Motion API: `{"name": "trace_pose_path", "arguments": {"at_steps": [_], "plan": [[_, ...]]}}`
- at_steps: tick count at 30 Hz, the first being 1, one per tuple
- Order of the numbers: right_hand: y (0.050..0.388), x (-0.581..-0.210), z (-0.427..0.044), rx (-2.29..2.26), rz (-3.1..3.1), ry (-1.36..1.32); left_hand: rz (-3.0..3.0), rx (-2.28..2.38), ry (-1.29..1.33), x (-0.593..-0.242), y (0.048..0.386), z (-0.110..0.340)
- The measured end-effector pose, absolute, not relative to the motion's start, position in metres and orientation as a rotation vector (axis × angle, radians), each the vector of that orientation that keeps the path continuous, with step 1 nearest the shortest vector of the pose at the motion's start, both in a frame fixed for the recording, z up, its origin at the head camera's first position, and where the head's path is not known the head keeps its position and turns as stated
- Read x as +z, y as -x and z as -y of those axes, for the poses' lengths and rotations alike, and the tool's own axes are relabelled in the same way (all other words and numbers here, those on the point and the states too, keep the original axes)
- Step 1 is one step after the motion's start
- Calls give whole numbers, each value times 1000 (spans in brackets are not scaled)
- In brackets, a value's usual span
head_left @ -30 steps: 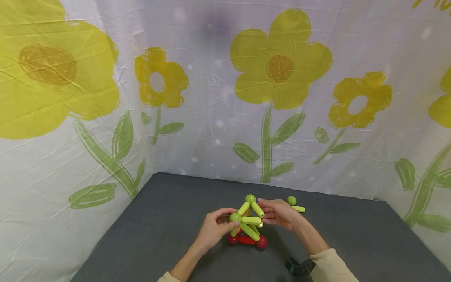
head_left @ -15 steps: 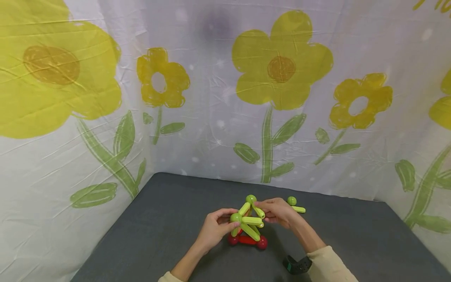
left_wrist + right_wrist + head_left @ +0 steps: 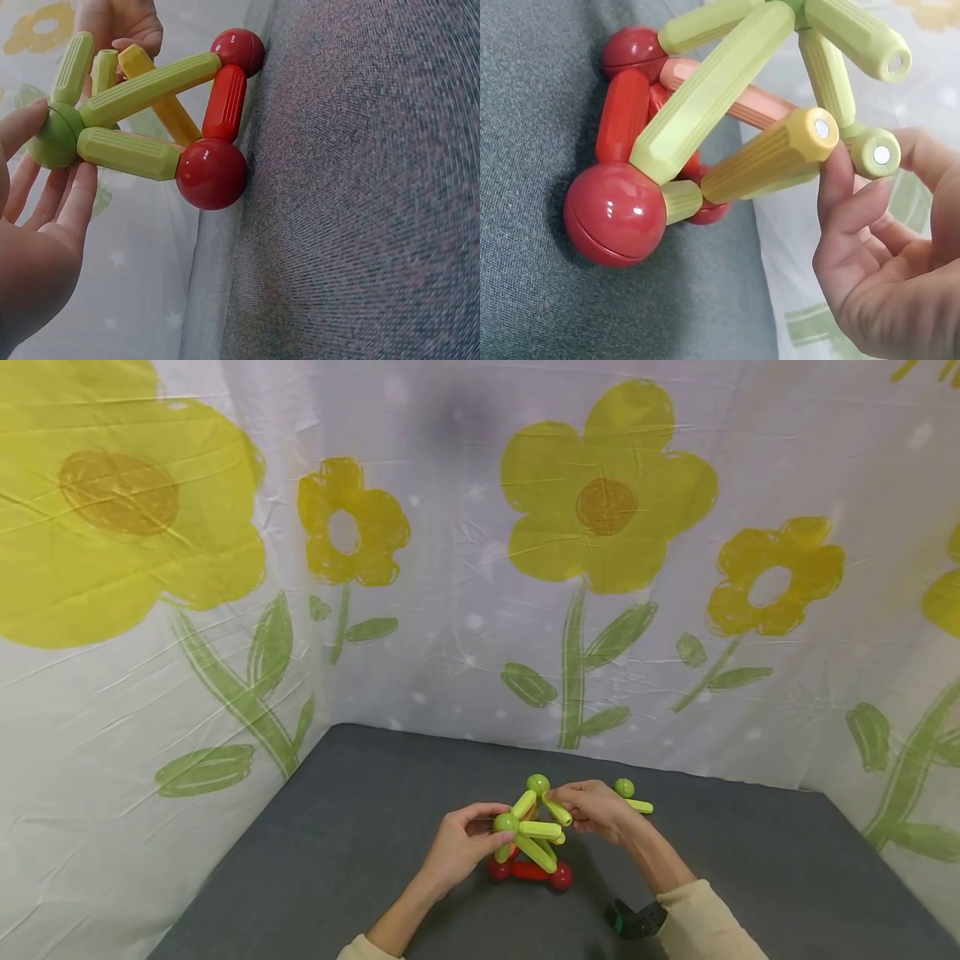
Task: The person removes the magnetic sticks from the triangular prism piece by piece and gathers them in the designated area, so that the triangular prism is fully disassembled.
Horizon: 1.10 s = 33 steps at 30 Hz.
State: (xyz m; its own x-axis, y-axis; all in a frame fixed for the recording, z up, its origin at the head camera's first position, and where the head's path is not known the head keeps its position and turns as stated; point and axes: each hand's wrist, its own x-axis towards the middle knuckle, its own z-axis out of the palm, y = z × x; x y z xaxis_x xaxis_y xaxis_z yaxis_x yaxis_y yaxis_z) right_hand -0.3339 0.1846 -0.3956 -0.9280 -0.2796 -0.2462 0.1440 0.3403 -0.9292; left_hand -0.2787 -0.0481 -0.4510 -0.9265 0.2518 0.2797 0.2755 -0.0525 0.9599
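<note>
A magnetic rod-and-ball structure stands on the dark mat, with red balls [image 3: 615, 214] and red rods [image 3: 622, 116] at its base. Light green rods [image 3: 127, 154] rise from the base to a green ball [image 3: 56, 139], which my left hand [image 3: 459, 847] holds between thumb and fingers. Farther back sits a second green ball [image 3: 537, 784] atop the structure. My right hand [image 3: 600, 810] pinches a light green rod [image 3: 876, 154] that slants down from this second ball. A yellow rod [image 3: 765, 161] leans out beside my right fingers, its magnet end bare.
Behind my right hand, a loose green ball [image 3: 624, 787] and a light green rod [image 3: 640, 807] lie on the mat [image 3: 390, 777]. A black wristband [image 3: 636, 919] is at my right wrist. Flower-printed cloth [image 3: 450, 610] hangs around the mat's back and sides.
My right fingers have shifted left from beside the top green ball onto the light green rod. That rod's lower end has swung slightly right. My left hand keeps its hold.
</note>
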Motion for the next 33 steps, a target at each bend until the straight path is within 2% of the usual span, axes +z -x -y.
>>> {"name": "trace_pose_path", "arguments": {"at_steps": [33], "plan": [[336,-401,-197,-1453,-2339,288,2156,-2181,595,-449,276,47]]}}
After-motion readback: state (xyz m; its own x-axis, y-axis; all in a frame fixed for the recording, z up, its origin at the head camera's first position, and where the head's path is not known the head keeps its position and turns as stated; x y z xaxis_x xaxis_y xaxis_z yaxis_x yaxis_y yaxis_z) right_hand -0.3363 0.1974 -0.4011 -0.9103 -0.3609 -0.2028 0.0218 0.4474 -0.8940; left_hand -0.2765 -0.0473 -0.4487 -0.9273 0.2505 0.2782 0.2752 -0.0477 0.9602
